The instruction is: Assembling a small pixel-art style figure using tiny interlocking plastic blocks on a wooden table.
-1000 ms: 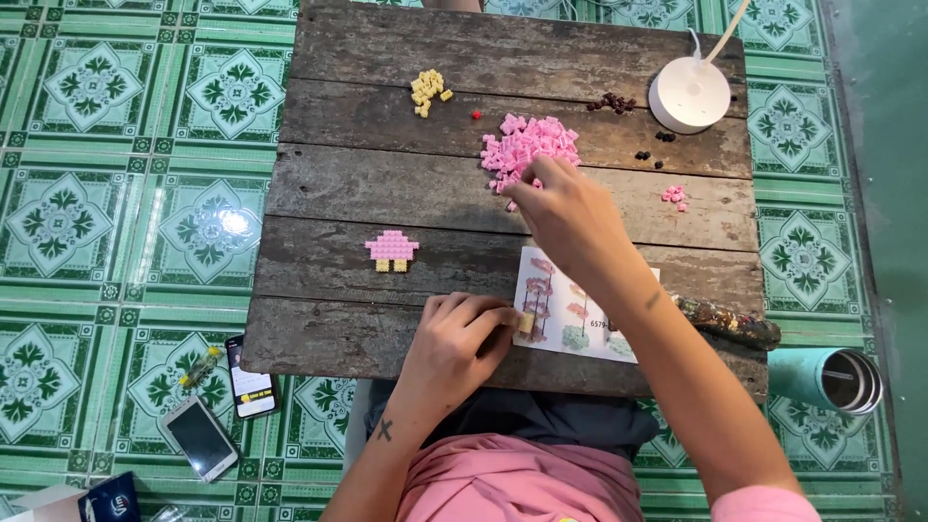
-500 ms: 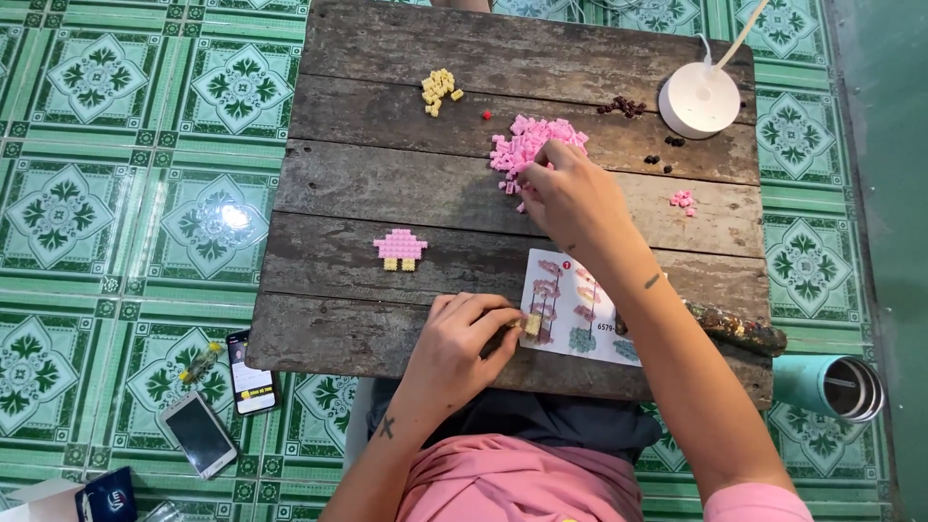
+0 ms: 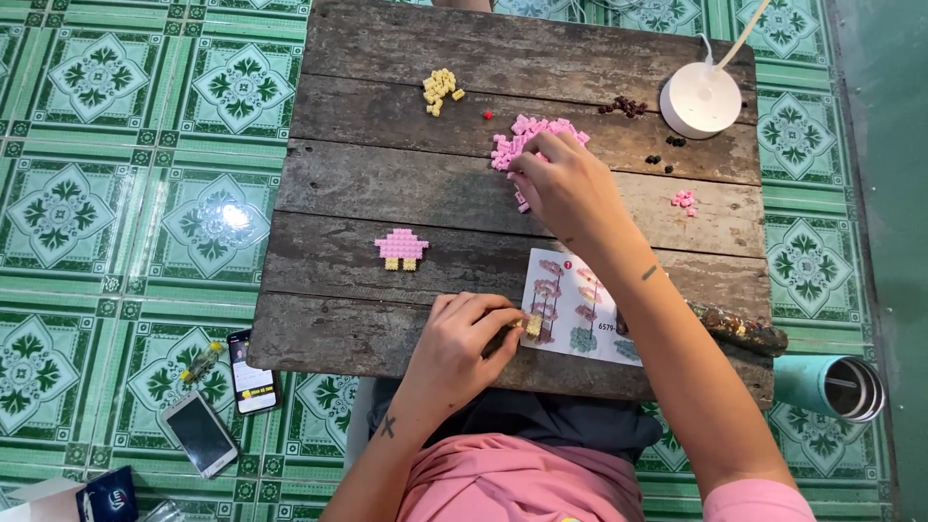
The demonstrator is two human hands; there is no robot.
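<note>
One wooden table (image 3: 387,184), one white round lamp base (image 3: 700,99) at its far right corner. Right hand (image 3: 565,188) has fingers curled into the one pink brick pile (image 3: 527,135); can't tell what they've caught. Left hand (image 3: 464,343) pinches one small yellow piece (image 3: 533,325) at the near edge, over the instruction sheet (image 3: 580,307).

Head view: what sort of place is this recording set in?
Probably a home floor, used as a hobby spot: a low weathered plank table on green patterned floor tiles, with two phones lying on the floor and pink building bricks sorted on the table.
</note>
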